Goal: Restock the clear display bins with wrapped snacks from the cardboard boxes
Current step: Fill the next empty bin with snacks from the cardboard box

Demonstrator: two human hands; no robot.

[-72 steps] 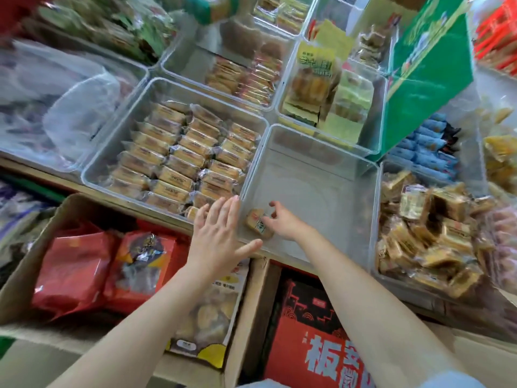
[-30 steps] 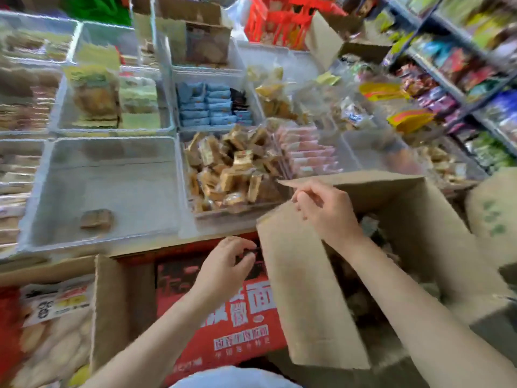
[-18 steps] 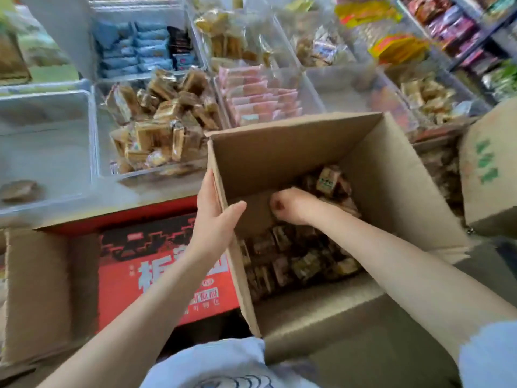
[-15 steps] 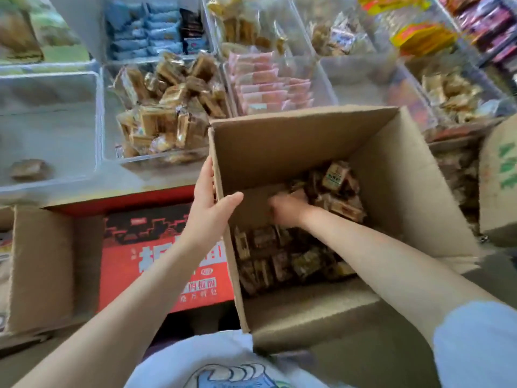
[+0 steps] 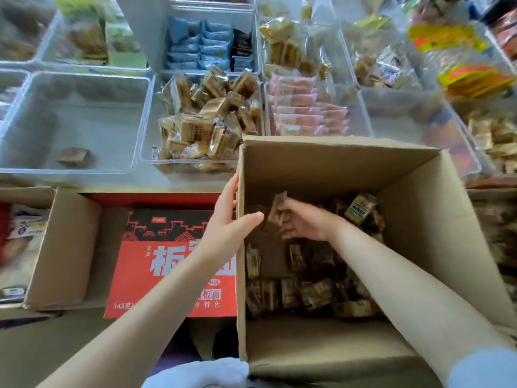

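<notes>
An open cardboard box (image 5: 321, 163) stands in front of me, its bottom covered with several brown wrapped snacks (image 5: 316, 292). My right hand (image 5: 305, 221) is inside the box and grips a brown wrapped snack (image 5: 277, 210). My left hand (image 5: 228, 219) holds the box's left wall, thumb inside and fingers outside. A clear bin (image 5: 84, 107) at the upper left holds a single brown wrapped snack (image 5: 74, 156).
A clear bin (image 5: 145, 156) beside the box is heaped with tan wrapped snacks (image 5: 212, 119). More bins behind carry blue packets (image 5: 204, 43) and pink packets (image 5: 305, 107). A red printed carton (image 5: 170, 264) lies left of the box. Another open cardboard box (image 5: 64, 247) sits at the far left.
I turned from the bins to the cardboard box. My right hand left one snack in the near-empty bin, reached into the box and now lifts a snack; my left hand took hold of the wall.
</notes>
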